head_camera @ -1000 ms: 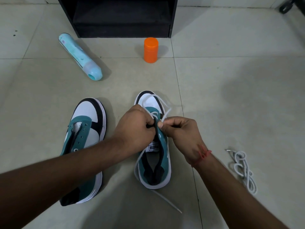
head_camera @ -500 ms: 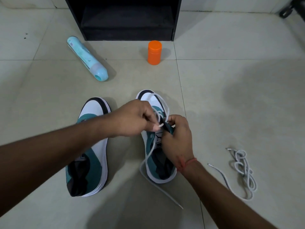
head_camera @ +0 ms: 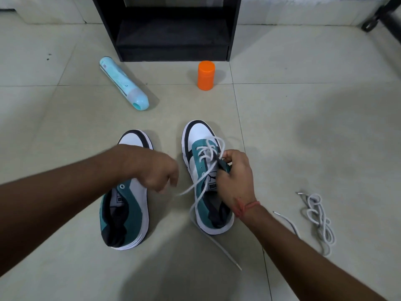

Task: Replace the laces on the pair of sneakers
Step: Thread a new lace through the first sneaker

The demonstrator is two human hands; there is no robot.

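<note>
Two teal, white and black sneakers stand on the tiled floor. The left sneaker (head_camera: 128, 213) has no lace and my left forearm crosses its toe. The right sneaker (head_camera: 201, 168) carries a white lace (head_camera: 196, 187) threaded loosely through its front eyelets. My left hand (head_camera: 156, 170) pinches one strand of that lace, drawn out to the left of the shoe. My right hand (head_camera: 235, 174) grips the shoe's right eyelet flap and the lace there. The lace's other end trails on the floor behind the heel. A second white lace (head_camera: 319, 220) lies bundled on the floor to the right.
A light blue bottle (head_camera: 123, 83) lies on its side at the back left. An orange container (head_camera: 206, 75) stands upright in front of a black shelf unit (head_camera: 169, 29). A dark object sits at the top right corner.
My left hand has pulled away from the right sneaker toward the left, drawing a lace strand out with it. My right hand stays on the shoe's eyelet flap. The camera has tilted forward a little.
</note>
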